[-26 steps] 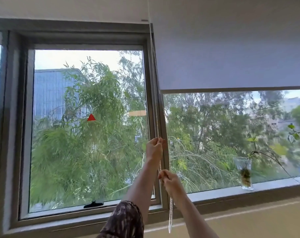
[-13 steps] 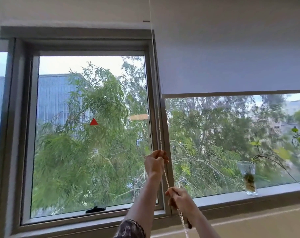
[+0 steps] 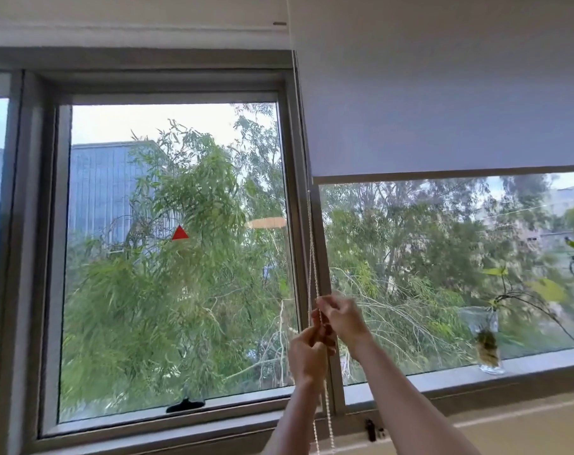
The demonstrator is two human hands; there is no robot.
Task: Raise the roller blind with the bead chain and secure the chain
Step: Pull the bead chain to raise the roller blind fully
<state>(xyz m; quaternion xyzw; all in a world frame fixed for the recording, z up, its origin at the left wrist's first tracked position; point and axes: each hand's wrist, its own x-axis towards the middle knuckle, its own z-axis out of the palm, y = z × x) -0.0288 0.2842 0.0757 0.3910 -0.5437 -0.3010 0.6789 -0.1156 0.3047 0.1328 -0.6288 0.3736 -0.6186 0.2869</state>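
A pale grey roller blind [image 3: 443, 93] covers the upper part of the right window pane; its bottom bar [image 3: 450, 174] hangs a little above mid-height. The white bead chain [image 3: 311, 244] drops in two strands along the mullion between the panes. My left hand [image 3: 307, 354] is closed around the chain, lower down. My right hand [image 3: 343, 318] pinches the chain just above it, the two hands touching. The chain's loop [image 3: 325, 431] hangs below my hands.
A small dark chain clip [image 3: 371, 430] sits on the wall under the sill. A glass jar with a trailing plant [image 3: 487, 343] stands on the sill at right. The left pane has a black latch handle [image 3: 185, 405] at its bottom edge.
My right hand has gone up from below my left hand to grip the chain just above it. My left hand has come down with the chain.
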